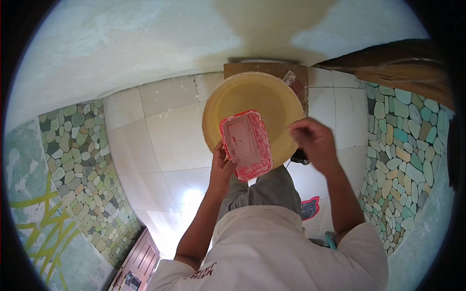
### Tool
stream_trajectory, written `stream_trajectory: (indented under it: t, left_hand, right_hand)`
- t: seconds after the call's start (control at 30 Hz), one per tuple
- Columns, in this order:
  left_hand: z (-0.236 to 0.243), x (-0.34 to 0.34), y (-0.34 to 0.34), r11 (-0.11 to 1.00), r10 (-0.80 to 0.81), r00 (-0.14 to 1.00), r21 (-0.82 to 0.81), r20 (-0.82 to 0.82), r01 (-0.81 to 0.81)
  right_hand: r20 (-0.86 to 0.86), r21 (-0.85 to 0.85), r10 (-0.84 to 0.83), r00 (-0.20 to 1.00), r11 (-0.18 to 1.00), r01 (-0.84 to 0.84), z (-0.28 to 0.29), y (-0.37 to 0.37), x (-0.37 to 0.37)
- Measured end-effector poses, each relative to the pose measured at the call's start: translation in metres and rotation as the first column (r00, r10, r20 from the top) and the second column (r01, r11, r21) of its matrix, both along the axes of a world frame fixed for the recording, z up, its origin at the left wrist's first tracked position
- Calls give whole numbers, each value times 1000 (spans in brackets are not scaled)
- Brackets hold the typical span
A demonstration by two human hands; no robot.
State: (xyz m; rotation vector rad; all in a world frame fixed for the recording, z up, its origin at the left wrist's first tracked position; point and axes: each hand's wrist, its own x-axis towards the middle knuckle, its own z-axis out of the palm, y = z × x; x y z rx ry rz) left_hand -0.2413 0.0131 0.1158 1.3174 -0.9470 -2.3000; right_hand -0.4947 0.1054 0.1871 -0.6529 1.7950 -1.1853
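My left hand (223, 167) grips the left edge of a red rectangular plastic tub (247, 145), tilted so that its inside shows, coated with pale, dried-looking residue. Beneath and behind it is a wide, round, yellowish basin (211, 114) with a smeared rim, and the tub overlaps its near left part. My right hand (313, 140) hovers at the basin's right rim, apart from the tub. Its fingers look bent inward but are smeared by motion, so whether they pinch anything is unclear.
The basin rests on a brown board (233, 69) against the wall, with a pale-smeared tool (290, 77) at its far right. A dark object (300, 156) sits below my right hand. A red-edged dark piece (309, 208) lies on the tiles (170, 126). Pebble-patterned strips (77, 160) flank them.
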Motion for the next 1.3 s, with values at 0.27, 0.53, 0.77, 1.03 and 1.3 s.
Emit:
stream_trajectory:
  t: [0.27,0.53,0.77,1.03,1.3]
  left_hand:
    - [64,19,-9,958,-110,992,-273,-57,91]
    - [84,46,-17,897,-169,975,-432,-142,92]
    - [98,54,-13,914,-180,955,-398,-236,74]
    - [113,55,-25,892,-183,948,-449,-262,48]
    - [127,45,-32,867,-217,927,-498,-305,40]
  right_hand:
    - [-573,-62,263,776,931,-360,46,-19,99]
    - [-769,63,332,546,890,-452,64,-51,144]
    - [-768,34,256,587,931,-362,82,-65,160]
    - [-641,36,368,674,891,-452,103,-61,169]
    - [-665,-4,304,682,912,-411,135,-57,164]
